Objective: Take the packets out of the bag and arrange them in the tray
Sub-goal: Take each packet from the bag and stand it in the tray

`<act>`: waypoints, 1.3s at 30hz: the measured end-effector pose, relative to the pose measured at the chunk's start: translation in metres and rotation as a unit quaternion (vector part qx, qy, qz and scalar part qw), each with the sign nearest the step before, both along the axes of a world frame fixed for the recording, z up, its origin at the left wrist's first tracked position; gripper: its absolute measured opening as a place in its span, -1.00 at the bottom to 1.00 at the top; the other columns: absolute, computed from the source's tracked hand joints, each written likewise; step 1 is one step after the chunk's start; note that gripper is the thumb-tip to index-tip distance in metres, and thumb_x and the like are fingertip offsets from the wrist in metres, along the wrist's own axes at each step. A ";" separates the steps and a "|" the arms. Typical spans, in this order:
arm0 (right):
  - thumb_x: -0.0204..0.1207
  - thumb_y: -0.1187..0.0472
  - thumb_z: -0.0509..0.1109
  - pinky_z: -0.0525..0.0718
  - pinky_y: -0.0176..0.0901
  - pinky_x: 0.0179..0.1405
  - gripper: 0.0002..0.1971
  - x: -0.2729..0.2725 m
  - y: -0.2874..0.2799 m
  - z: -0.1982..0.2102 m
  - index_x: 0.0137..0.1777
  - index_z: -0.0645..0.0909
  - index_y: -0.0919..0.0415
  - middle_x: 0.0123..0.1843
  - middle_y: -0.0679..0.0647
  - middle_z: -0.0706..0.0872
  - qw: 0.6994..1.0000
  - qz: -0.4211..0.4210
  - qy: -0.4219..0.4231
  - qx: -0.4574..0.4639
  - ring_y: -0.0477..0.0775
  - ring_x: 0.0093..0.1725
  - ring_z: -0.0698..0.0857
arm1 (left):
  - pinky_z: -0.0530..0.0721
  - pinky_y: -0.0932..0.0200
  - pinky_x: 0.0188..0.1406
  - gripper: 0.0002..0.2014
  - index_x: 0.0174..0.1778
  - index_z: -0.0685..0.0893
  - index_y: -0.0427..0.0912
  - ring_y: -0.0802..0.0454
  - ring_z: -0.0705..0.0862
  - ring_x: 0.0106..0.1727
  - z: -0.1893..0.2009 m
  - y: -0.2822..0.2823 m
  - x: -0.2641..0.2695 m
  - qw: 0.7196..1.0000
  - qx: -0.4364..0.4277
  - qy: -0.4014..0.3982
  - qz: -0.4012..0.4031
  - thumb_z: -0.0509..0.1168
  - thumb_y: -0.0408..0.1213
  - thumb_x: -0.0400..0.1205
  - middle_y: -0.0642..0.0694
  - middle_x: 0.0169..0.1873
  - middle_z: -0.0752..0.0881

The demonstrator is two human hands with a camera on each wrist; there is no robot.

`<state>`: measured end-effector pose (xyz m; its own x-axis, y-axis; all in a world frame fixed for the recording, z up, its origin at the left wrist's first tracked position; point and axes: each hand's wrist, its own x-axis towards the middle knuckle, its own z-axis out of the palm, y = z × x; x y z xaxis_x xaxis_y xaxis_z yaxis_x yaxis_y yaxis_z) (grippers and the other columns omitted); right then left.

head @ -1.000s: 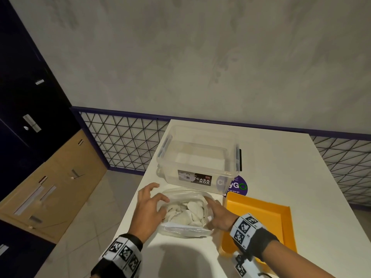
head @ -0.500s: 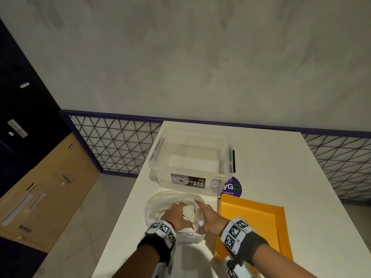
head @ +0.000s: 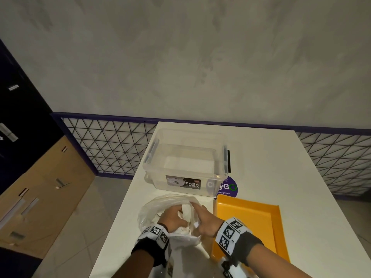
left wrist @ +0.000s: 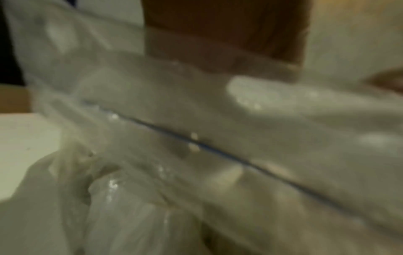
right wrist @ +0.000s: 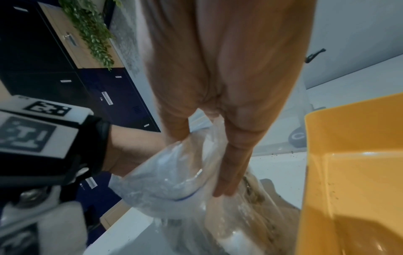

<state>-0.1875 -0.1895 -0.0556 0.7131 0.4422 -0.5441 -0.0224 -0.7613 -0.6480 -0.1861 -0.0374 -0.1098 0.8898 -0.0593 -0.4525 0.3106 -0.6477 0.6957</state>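
Nearest the camera, two forearms with marker-printed wristbands reach onto a white table (head: pixel 261 157). The left hand (head: pixel 172 217) is plunged into the mouth of a clear plastic bag (head: pixel 152 207) at the table's near left edge, fingers curled around a white packet (head: pixel 185 212); more pale packets show dimly through the film. The left wrist view is blurred, filled with crumpled plastic. The right hand (head: pixel 204 221) pinches the bag's rim, thumb on one side and nearly straight fingers (right wrist: pixel 231 172) on the other, holding the opening wide.

Just right of the bag, touching or nearly so, lies the orange tray (head: pixel 251 217), with no packets in it yet.

To do this step well, the right hand should probably keep the rim taut so the film does not cling, while the left lifts one packet straight up and carries it the short way right.

Farther back stands a clear storage box (head: pixel 186 163), then a grey wall.
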 end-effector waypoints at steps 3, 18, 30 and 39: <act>0.34 0.35 0.49 0.43 0.02 0.45 -0.03 0.001 -0.004 0.001 0.62 -0.03 -0.04 0.46 0.15 0.32 1.000 -0.007 0.006 0.005 0.17 0.45 0.38 | 0.58 0.38 -0.13 -0.67 -0.05 0.66 -0.11 -0.02 0.65 0.01 0.007 0.012 0.001 0.996 -0.073 0.027 0.047 0.49 -0.51 0.34 -0.06 -0.08 0.70; 0.33 0.35 0.49 0.45 0.03 0.44 0.00 0.001 0.000 0.003 0.63 -0.06 -0.02 0.45 0.18 0.32 1.000 -0.008 0.002 -0.006 0.18 0.44 0.40 | 0.44 0.24 0.29 -0.42 0.42 0.49 -0.14 -0.05 0.53 0.34 0.002 -0.007 -0.007 0.995 0.085 -0.028 -0.042 0.43 -0.40 0.46 -0.10 0.34 0.53; 0.36 0.34 0.48 0.41 0.00 0.46 -0.02 0.003 0.002 0.014 0.63 -0.10 -0.01 0.48 0.19 0.30 1.000 0.007 0.011 -0.011 0.20 0.47 0.36 | 0.64 0.22 -0.25 -0.51 0.28 0.55 -0.16 -0.07 0.71 -0.01 0.023 0.014 -0.014 0.961 -0.228 0.035 0.151 0.31 -0.47 0.40 -0.22 0.14 0.71; 0.33 0.37 0.48 0.43 0.03 0.47 -0.06 0.001 0.010 0.013 0.61 0.01 0.05 0.45 0.20 0.37 1.000 -0.006 0.007 0.002 0.19 0.47 0.38 | 0.64 0.08 0.24 -0.25 0.36 0.44 0.04 0.06 0.64 0.25 0.031 -0.004 -0.022 0.966 -0.246 0.062 0.059 0.49 -0.39 0.23 -0.05 0.20 0.70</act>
